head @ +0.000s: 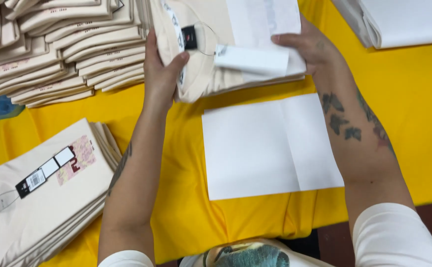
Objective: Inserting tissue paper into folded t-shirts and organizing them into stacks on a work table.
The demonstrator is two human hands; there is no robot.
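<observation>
**Folded shirt held at both sides over yellow table; paper sheet lies bare below**

Left hand [160, 69]: fingers curled round the left edge of a folded cream shirt [203, 74], thumb on top near the collar. Clamped on the cloth, not spread.

Right hand [309, 47]: grips the shirt's right edge, fingers laid over a white hang tag [252, 60] and a pale sheet on top of the shirt. Closed on the bundle; thumb is hidden under it, so exact pinch can't be told.

Shirt sits at the far middle of the table [414, 99], a black tag at its neck. Whether it is lifted or resting on the cloth is not clear from this angle, prob. just off it.

Nearer the person, betw. the forearms, a white paper sheet [270, 146] lies flat w/ one crease down it, nothing on it.

Progress, as judged: a stack of folded shirts w/ tags [43, 198] at near left looks finished. Far-left pile [62, 49] is many thin folded pieces fanned out, either done or waiting. More white folded stock [404, 22] at far right. The held shirt is folded and tagged but not yet on any stack; the bare sheet is unused. Piece count left can't be judged.
</observation>
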